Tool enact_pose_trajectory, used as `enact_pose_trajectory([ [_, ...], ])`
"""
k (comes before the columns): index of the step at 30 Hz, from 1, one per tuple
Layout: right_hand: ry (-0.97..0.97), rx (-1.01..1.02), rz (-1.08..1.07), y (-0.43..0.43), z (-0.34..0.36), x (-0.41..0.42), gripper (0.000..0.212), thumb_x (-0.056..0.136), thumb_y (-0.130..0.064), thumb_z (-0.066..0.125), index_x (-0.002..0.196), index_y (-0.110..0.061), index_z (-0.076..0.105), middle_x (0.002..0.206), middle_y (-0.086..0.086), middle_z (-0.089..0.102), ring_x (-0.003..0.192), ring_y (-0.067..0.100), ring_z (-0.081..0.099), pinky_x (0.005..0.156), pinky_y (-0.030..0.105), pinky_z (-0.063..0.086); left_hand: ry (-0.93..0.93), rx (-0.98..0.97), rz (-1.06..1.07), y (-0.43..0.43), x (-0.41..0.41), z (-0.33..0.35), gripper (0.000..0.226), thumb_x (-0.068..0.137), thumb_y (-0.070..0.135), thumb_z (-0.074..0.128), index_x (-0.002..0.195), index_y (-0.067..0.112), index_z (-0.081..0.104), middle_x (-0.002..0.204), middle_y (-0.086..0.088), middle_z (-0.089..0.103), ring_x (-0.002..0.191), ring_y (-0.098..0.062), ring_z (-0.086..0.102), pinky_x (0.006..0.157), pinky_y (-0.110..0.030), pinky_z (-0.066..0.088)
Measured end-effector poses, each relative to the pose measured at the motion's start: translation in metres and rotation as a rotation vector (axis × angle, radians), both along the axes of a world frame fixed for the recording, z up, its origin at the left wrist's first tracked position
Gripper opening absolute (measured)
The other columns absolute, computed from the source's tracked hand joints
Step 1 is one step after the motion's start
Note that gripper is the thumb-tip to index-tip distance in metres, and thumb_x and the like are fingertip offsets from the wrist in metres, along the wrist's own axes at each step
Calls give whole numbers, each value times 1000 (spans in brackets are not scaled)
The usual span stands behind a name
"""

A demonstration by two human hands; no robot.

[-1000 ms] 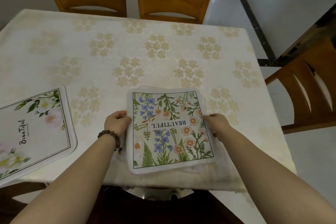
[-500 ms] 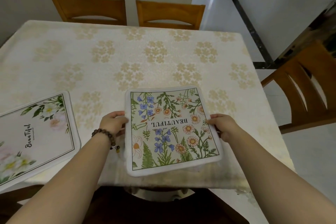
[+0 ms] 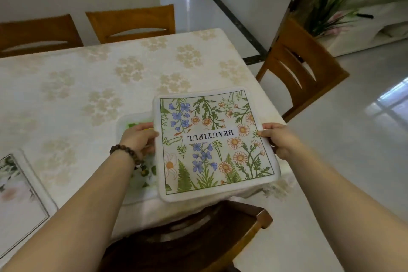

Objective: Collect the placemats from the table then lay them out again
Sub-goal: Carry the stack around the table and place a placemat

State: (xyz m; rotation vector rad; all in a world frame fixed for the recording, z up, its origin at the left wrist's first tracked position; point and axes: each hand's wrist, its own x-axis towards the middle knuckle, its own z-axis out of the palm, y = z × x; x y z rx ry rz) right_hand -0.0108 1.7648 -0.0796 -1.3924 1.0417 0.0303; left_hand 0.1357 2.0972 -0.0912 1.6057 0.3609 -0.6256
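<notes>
A square placemat (image 3: pixel 212 143) with blue and orange flowers and the upside-down word BEAUTIFUL is held above the table's near right corner. My left hand (image 3: pixel 138 137) grips its left edge and my right hand (image 3: pixel 279 139) grips its right edge. Under my left hand a second placemat (image 3: pixel 136 180) with green leaves lies flat on the cream tablecloth (image 3: pixel 92 86), mostly hidden by the lifted mat. A third placemat (image 3: pixel 17 196) with pale flowers lies at the table's near left edge, cut off by the frame.
Two wooden chairs (image 3: pixel 130 22) stand at the table's far side, another chair (image 3: pixel 304 68) at its right end, and a dark chair (image 3: pixel 189 236) right below my arms. A potted plant (image 3: pixel 326 4) stands at the far right on the glossy white floor.
Both hands have lifted the flowered placemat and carried it to the right, uncovering a second mat beneath. My view has swung right, so the left placemat slid toward the frame's edge.
</notes>
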Motion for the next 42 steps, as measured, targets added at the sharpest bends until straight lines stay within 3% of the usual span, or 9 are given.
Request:
enact_pose_trajectory([
  [6,23,-24,-208,-70,4,-95,13,86,2,61,93,-9,62,89,14,70,83,29,67,70,42,56,-15,-6,-207,-112,-26,4,19,86,-4,59,91,14,65,85,-11,73,73,-23,69,70,-39,60],
  [11,6,-37,-379,-132,6,-176,12,87,1,60,93,-9,63,87,15,70,78,29,67,63,39,54,-23,-20,-345,-211,-63,10,22,84,-4,61,88,17,65,78,-6,73,64,-17,70,50,-26,55],
  [19,13,-26,-565,-250,-1,-299,11,87,2,61,88,-9,62,81,14,71,72,29,68,58,38,55,0,-36,-493,-380,-153,-2,24,84,-5,59,92,17,66,83,-6,72,73,-18,68,57,-30,53],
  [24,5,-25,-611,-325,0,-356,12,87,3,60,91,-8,62,82,14,71,70,27,68,51,32,54,18,-33,-543,-475,-203,-11,22,86,-5,57,86,15,67,66,-8,70,62,-20,64,61,-33,54],
  [26,-4,-29,-618,-349,0,-370,12,87,3,59,89,-9,61,80,14,70,68,26,67,50,32,54,46,-47,-553,-504,-213,-13,22,87,-4,56,84,14,67,58,-5,70,59,-19,65,60,-32,54],
  [30,-8,-48,-640,-392,1,-383,14,86,4,59,84,-10,61,76,12,69,64,24,66,50,30,52,80,-38,-600,-551,-217,-20,20,88,1,58,98,14,67,79,-8,74,68,-18,70,54,-30,56],
  [34,-11,-43,-643,-433,-5,-380,15,87,4,58,84,-10,62,78,14,69,64,25,66,52,29,51,97,-25,-606,-595,-210,-27,19,86,1,60,90,18,70,82,-8,76,70,-18,73,49,-28,54],
  [38,-7,-33,-642,-483,-14,-362,14,87,4,58,87,-10,61,79,14,69,65,26,66,53,30,51,95,7,-557,-643,-195,-41,19,84,2,63,97,15,69,94,-11,74,89,-25,70,63,-35,57],
  [42,9,-55,-624,-550,-22,-330,15,86,4,59,86,-10,61,81,15,69,66,26,66,55,31,51,79,13,-518,-704,-175,-53,20,85,1,62,101,13,66,96,-11,72,90,-24,69,65,-35,55],
])
